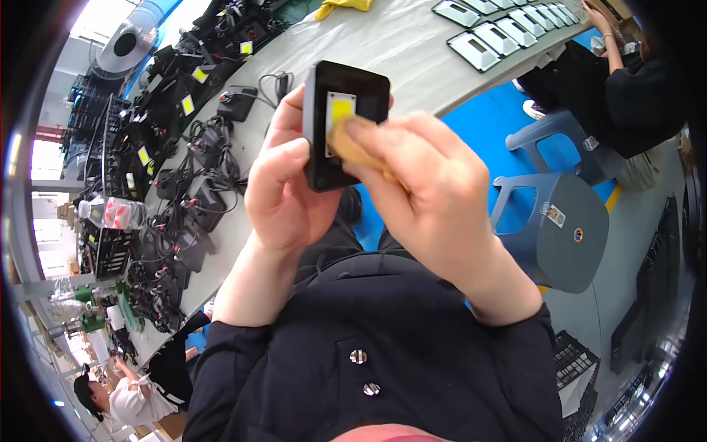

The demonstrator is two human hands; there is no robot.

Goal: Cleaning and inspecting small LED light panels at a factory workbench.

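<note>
My left hand (278, 180) grips a black rectangular LED lamp housing (318, 173) by its side and lower edge, with the lamp's face turned toward my right hand. Inside the housing sits a white plate with a yellow LED panel (342, 110). Pinched in the fingers of my right hand (434, 180) is a tan cloth (361, 147), pressed against the lower part of the plate and hiding some of it. Both hands are above my lap, near the edge of the long table (398, 55).
Many black lamps with tangled cables (210, 151) crowd the table's left side, near a plastic bottle (116, 213). White-framed lamp parts (490, 44) stand in rows at the far right. A yellow cloth (345, 6) lies far off. Grey-blue stools (571, 247) and a co-worker (626, 88) are at right.
</note>
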